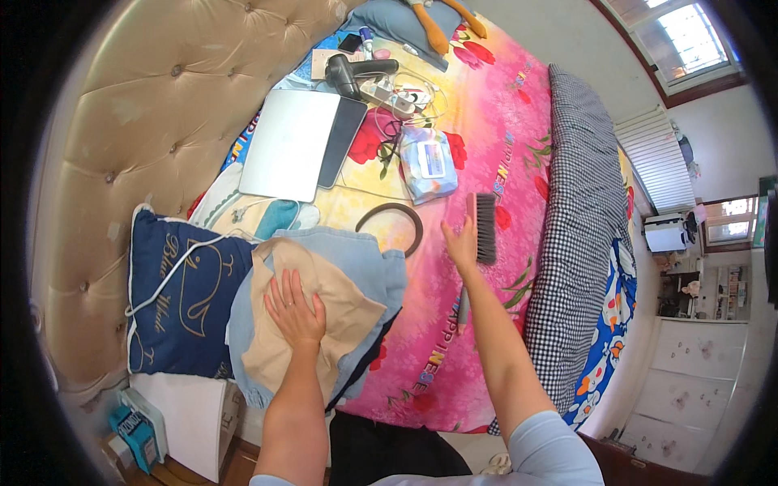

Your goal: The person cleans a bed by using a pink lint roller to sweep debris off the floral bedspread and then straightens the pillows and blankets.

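My left hand (296, 311) lies flat with spread fingers on a beige cloth (349, 307). Beneath that cloth are light blue denim-like fabric (340, 246) and some dark fabric at the right edge. My right hand (461, 242) is at the back of a bed brush (486, 228) with grey bristles, thumb apart from the other fingers. The brush's handle (464, 310) shows partly beside my right forearm. Whether the hand grips the brush cannot be told. A dark brown ring-shaped band (413, 225) lies between the cloths and the brush.
A navy cushion (182, 297) with a white cable is at left, by the tufted headboard (146, 121). Farther up the bed lie a silver laptop (292, 143), a wipes pack (428, 164), a hair dryer (343, 76) and a power strip (386, 97). A checked quilt (574, 243) runs along the right.
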Available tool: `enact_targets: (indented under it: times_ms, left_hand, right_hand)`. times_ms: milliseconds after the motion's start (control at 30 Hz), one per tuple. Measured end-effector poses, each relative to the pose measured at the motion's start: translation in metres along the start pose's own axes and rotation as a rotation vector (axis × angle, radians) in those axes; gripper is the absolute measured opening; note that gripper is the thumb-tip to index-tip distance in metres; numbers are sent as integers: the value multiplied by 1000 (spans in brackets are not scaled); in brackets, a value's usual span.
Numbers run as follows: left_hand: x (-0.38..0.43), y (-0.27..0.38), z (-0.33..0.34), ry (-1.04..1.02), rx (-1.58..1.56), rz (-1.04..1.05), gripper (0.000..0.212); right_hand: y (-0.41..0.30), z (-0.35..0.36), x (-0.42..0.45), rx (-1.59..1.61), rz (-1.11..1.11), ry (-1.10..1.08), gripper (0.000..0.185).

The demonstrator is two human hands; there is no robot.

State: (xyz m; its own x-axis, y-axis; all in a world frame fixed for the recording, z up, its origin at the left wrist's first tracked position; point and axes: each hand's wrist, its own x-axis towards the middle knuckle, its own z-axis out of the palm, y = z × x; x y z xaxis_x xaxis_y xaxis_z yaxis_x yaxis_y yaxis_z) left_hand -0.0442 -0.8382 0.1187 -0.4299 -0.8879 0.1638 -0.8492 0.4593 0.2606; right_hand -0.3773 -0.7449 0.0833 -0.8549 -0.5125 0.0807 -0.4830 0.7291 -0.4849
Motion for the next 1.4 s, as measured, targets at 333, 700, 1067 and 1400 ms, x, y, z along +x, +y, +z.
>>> enact_targets:
  times_ms: [333, 700, 1067, 1400]
  left_hand:
    - [13, -17, 14, -85, -83, -20, 53]
    - [11, -22, 21, -132, -62, -66, 56]
    - [14, -20, 15, -130, -43, -35, 50]
    - [10, -22, 18, -129, -30, -48, 53]
  right_hand:
    - [-28, 75, 154, 223, 213, -191, 60]
    - [-61, 55, 153, 128, 175, -266, 81]
    - [-47, 78, 114, 935, 451, -444, 64]
    - [-181, 86, 60, 1452, 562, -686, 36]
